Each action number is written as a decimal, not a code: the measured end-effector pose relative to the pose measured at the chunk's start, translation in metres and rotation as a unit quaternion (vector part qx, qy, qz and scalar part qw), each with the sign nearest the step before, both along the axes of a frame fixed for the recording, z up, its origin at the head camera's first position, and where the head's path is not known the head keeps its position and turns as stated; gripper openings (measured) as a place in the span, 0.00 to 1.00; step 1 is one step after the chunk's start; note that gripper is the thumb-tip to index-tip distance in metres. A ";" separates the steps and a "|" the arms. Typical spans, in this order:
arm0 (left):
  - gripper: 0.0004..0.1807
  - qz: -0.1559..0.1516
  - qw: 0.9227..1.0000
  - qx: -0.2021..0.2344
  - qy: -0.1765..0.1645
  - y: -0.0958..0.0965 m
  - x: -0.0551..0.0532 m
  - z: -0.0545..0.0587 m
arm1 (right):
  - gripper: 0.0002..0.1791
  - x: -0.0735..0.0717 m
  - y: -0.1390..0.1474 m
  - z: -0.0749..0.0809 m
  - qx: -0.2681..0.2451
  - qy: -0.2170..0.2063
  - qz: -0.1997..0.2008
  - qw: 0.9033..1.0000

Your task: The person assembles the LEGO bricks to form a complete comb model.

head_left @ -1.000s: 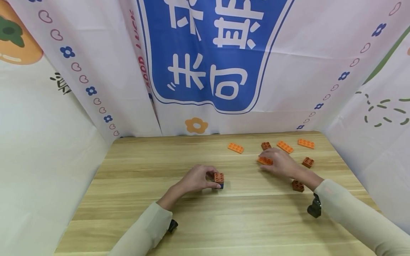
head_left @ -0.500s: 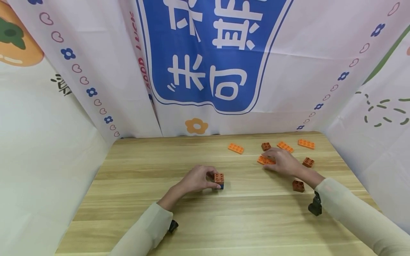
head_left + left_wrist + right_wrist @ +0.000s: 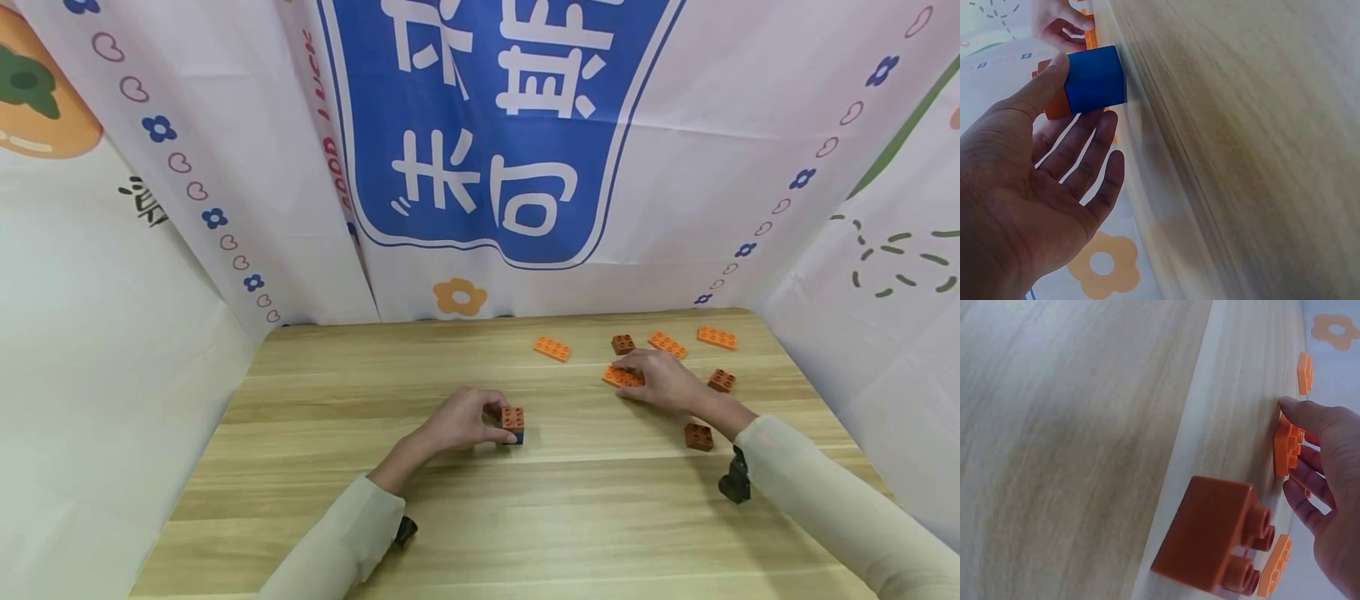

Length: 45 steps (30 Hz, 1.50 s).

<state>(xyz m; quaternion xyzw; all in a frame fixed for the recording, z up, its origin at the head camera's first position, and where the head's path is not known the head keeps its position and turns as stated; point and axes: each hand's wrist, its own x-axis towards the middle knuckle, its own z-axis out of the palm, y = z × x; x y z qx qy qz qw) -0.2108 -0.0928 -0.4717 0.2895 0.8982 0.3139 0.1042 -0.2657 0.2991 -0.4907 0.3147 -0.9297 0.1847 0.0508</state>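
Left hand [image 3: 465, 419] pinches brown-and-blue stack [image 3: 512, 418]; right hand [image 3: 664, 382] curls thumb and fingers round orange plate [image 3: 615, 377], contact partly hidden; plate likely light, stiff; grip opposite sides between fingertips.

Looks like a makeshift booth, impossible to place in a home or office: closed in at back and both sides by creased white cloth [image 3: 690, 158], printed with a blue panel [image 3: 487, 112] and orange flower [image 3: 447, 297], around a wood-grain surface [image 3: 585, 517].
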 end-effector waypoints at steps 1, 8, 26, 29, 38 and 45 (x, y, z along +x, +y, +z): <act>0.19 0.000 1.000 0.001 0.000 0.000 0.000 0.000 | 0.25 0.000 0.000 0.000 0.000 -0.001 0.001 1.000; 0.19 0.001 1.000 0.004 -0.005 0.000 0.002 0.000 | 0.25 -0.002 0.000 -0.001 0.000 0.000 0.012 1.000; 0.17 -0.004 1.000 0.003 -0.003 -0.001 -0.002 -0.002 | 0.22 0.002 -0.007 0.004 -0.009 -0.003 0.026 1.000; 0.17 -0.004 1.000 0.006 -0.002 -0.001 -0.002 -0.003 | 0.22 0.003 -0.011 0.004 -0.010 0.004 0.033 0.999; 0.17 -0.004 1.000 0.013 -0.008 0.000 -0.002 -0.003 | 0.21 0.007 -0.022 0.009 -0.022 0.018 0.048 0.998; 0.16 -0.002 1.000 0.018 -0.017 0.000 -0.002 -0.002 | 0.21 0.011 -0.032 0.012 -0.042 0.012 0.066 0.997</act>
